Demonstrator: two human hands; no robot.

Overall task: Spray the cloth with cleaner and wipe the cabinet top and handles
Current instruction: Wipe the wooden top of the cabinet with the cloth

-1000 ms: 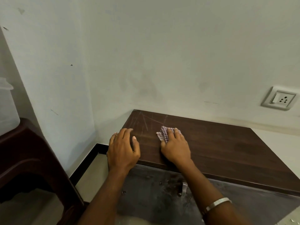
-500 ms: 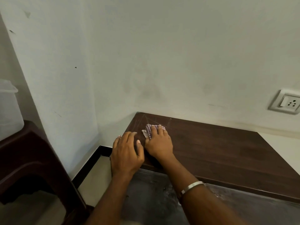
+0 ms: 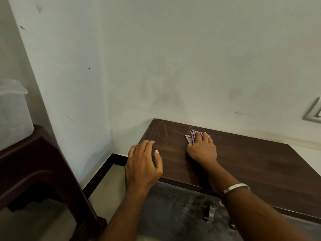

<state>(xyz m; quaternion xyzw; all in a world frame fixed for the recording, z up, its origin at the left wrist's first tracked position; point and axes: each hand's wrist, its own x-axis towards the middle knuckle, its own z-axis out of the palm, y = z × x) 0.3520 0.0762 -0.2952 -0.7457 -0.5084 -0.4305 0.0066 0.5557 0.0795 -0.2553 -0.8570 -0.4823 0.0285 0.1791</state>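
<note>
Currently the cabinet top [image 3: 243, 164] is being wiped: cloth [image 3: 192, 136] bunched in the right hand [image 3: 202, 150] grip, left hand [image 3: 142, 166] flat, bracing. Handle [image 3: 209, 213] judged next.

Checked fabric cloth [image 3: 192, 136] under right hand [image 3: 202, 149] on dark wooden cabinet top [image 3: 251, 164], near rear-left corner; left hand [image 3: 143, 166] at the top's left edge.

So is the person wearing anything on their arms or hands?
Both forearms are bare, with no sleeves showing. The right hand has a plain silver metal bangle round its wrist. The left hand has no bangle or glove; a small dark spot at its outer edge may be a ring, too small to tell.
</note>
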